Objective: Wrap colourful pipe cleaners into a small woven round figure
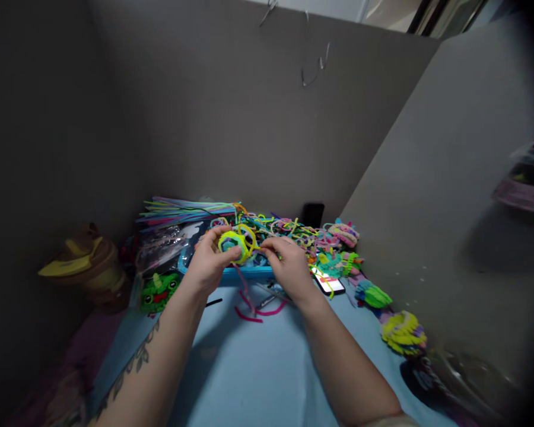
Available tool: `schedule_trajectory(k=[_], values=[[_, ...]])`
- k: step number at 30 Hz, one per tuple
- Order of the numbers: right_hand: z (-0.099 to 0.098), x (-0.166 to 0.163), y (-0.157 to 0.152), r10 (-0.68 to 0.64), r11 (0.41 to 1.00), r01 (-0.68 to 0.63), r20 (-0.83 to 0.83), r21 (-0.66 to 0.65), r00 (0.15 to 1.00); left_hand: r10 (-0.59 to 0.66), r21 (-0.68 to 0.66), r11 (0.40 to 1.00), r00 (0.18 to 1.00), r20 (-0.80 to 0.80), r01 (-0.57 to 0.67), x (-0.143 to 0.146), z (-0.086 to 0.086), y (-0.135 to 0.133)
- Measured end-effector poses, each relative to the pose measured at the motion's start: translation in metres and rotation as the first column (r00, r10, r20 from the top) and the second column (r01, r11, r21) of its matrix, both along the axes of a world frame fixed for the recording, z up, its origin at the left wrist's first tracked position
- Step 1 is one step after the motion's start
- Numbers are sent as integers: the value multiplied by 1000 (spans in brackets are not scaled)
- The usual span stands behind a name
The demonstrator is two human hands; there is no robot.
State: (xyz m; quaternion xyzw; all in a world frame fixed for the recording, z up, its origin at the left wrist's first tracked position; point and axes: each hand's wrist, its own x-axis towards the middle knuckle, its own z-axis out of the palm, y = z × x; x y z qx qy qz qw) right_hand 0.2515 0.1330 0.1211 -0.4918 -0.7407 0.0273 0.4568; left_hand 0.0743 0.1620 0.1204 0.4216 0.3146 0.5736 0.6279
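My left hand (209, 259) is closed around a round pipe-cleaner piece (232, 245) with a yellow rim and a green and blue middle. Its thumb presses on the near face. To the right of it, my right hand (286, 261) pinches the end of a yellow pipe cleaner (248, 237) that loops out from the round piece. Both hands are raised above the front edge of a blue tray (253, 273). Below them, pink pipe cleaners (249, 317) and a pen-like tool (266, 300) lie on the light blue cloth.
Many tangled pipe cleaners (293, 228) fill the back, beside a straight bundle (187, 212). A green frog-like figure (159, 292) is at left. A lit phone (328, 281) and a yellow fuzzy piece (403, 333) lie at right. Grey walls (231, 118) enclose the table.
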Motion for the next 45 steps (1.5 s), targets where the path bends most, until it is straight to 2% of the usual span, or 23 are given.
schedule_trajectory(k=[5, 10, 14, 18, 19, 21, 23, 29, 37, 45], values=[[18, 8, -16, 164, 984, -175, 195, 39, 967, 75, -96, 994, 982, 173, -59, -10, 5, 7], [36, 18, -34, 277, 954, -295, 231, 46, 933, 117, -145, 986, 968, 224, -85, -16, 7, 12], [44, 27, -39, 358, 933, -355, 209, -55, 910, 72, -105, 993, 988, 137, -58, -13, 3, 9], [40, 30, -31, 491, 859, -471, 67, -200, 869, -65, -45, 997, 998, -20, 64, -7, 1, 3], [37, 29, -27, 463, 870, -453, 8, -194, 886, -89, -37, 996, 995, -45, 87, -6, 1, 2], [31, 24, -20, 301, 942, -312, -99, -126, 949, -137, -24, 991, 988, -71, 135, -4, 2, -1], [26, 17, -15, 190, 978, -200, -143, -62, 971, -185, -19, 983, 981, -66, 184, -3, 3, -3], [19, 1, -11, 181, 982, -187, -197, -11, 963, -252, -48, 967, 968, -1, 252, -1, 2, -6], [16, -2, -10, 161, 985, -171, -296, -7, 941, -346, -81, 934, 937, 49, 348, 4, 4, -12], [14, -2, -8, 153, 984, -173, -322, -32, 934, -360, -90, 928, 932, 36, 362, 6, 2, -13]])
